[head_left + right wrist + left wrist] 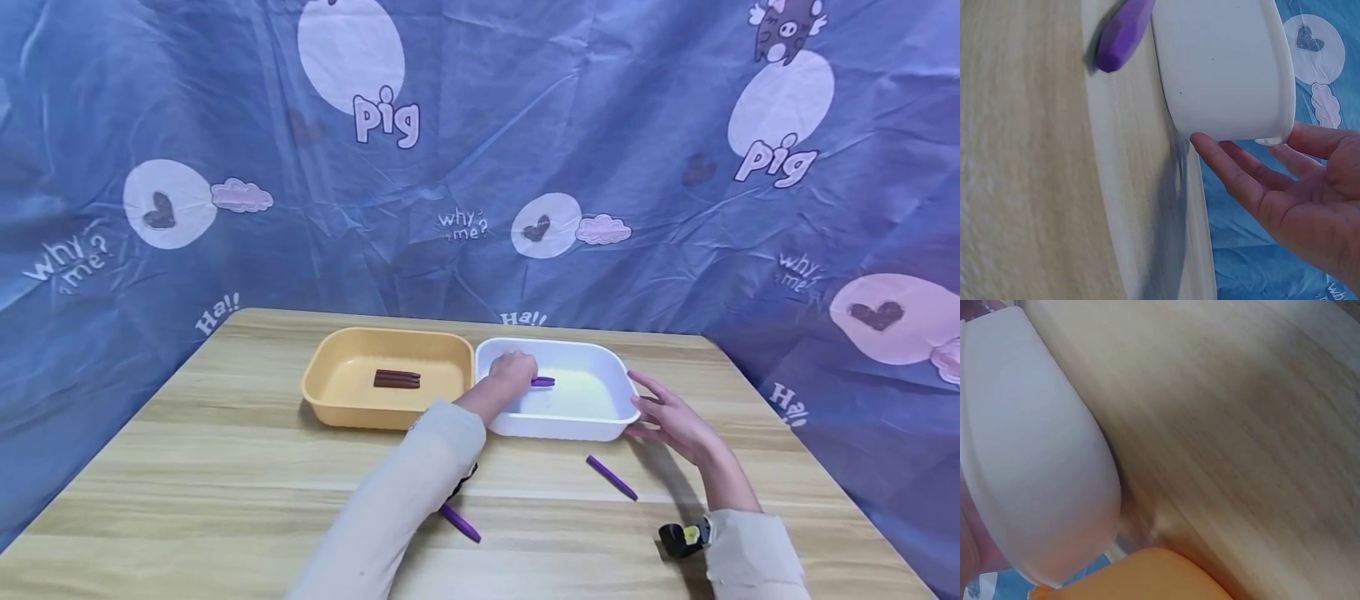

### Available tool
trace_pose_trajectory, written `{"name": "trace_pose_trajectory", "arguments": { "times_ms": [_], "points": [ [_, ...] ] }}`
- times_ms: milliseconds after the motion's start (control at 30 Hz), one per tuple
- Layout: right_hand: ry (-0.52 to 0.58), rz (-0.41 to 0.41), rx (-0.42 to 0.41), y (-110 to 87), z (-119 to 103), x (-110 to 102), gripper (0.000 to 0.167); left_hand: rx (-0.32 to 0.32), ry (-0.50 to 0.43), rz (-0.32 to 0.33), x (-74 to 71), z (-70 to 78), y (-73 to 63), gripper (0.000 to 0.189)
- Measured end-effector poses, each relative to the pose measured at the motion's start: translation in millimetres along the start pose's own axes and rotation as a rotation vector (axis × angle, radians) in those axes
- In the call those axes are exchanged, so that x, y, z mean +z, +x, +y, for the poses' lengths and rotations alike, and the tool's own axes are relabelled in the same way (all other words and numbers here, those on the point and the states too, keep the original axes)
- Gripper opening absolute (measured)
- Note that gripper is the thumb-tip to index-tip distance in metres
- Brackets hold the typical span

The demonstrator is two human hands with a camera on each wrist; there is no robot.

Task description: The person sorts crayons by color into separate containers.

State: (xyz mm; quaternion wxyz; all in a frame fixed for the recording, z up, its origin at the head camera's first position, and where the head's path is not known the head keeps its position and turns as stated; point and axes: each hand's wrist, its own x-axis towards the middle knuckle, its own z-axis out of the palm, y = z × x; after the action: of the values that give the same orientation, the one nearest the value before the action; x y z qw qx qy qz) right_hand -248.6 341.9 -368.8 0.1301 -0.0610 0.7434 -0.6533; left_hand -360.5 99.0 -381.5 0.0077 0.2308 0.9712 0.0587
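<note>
Left hand (513, 372): curled fingers lie inside the white tray (592, 400); whether they grip the slender purple stick (546, 381) jutting beside them cannot be told. Right hand (673, 423): parted fingers touch the tray's end. Nearer the wearer than both sets of fingers lie loose purple sticks (611, 477), straight, one visibly faceted at its blunt tip (1112, 57).

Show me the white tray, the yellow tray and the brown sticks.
White tray (588, 397), head view: a bare patch of its floor.
Yellow tray (363, 416), head view: its near outer wall.
Brown sticks (397, 379), head view: the middle of the bunch.
</note>
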Motion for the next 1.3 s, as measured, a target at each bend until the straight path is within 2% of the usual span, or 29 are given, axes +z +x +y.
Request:
{"name": "trace_pose_trajectory", "arguments": {
  "times_ms": [100, 167, 200, 233, 300, 400, 600, 767, 900, 1100, 1300],
  "points": [
    [-0.001, -0.008, -0.007, 0.4, 0, 2, 0.059, -0.018, 0.044, 0.004, 6.4, -0.8, 4.8, 0.019],
    [0.001, -0.013, -0.009, 0.5, 1, 3, 0.059, -0.033, 0.051, 0.003, 5.7, -0.2, 2.7, 0.018],
    [0.002, -0.014, -0.008, 0.6, 1, 3, 0.059, -0.036, 0.047, 0.005, 4.4, 0.2, 0.2, 0.018],
    [0.002, -0.016, -0.006, 0.8, 1, 3, 0.060, -0.055, 0.057, -0.026, -5.8, 4.4, -8.9, 0.016],
    [0.004, -0.019, -0.005, 1.1, 2, 4, 0.060, -0.052, 0.051, -0.002, -8.6, 4.8, -15.4, 0.016],
    [0.005, -0.019, -0.005, 1.5, 2, 5, 0.060, -0.034, 0.071, 0.037, -11.2, 4.9, -23.8, 0.016],
    [0.006, -0.019, 0.002, 0.5, 1, 5, 0.060, 0.018, 0.093, 0.088, -14.6, 2.8, -32.2, 0.020],
    [0.001, -0.024, 0.004, -0.9, 1, 3, 0.060, 0.074, 0.050, 0.100, -30.3, 1.3, -45.0, 0.033],
    [0.006, -0.030, 0.001, -0.7, 3, 0, 0.060, 0.123, 0.045, 0.138, -48.6, -2.2, -63.4, 0.031],
    [0.007, -0.043, -0.011, -2.0, 5, -8, 0.060, 0.170, 0.007, 0.200, -73.0, -9.6, -100.1, 0.026],
    [0.003, -0.049, -0.007, -5.5, 4, -13, 0.061, 0.252, 0.028, 0.216, -82.8, -16.7, -136.5, 0.024]
  ]
}}
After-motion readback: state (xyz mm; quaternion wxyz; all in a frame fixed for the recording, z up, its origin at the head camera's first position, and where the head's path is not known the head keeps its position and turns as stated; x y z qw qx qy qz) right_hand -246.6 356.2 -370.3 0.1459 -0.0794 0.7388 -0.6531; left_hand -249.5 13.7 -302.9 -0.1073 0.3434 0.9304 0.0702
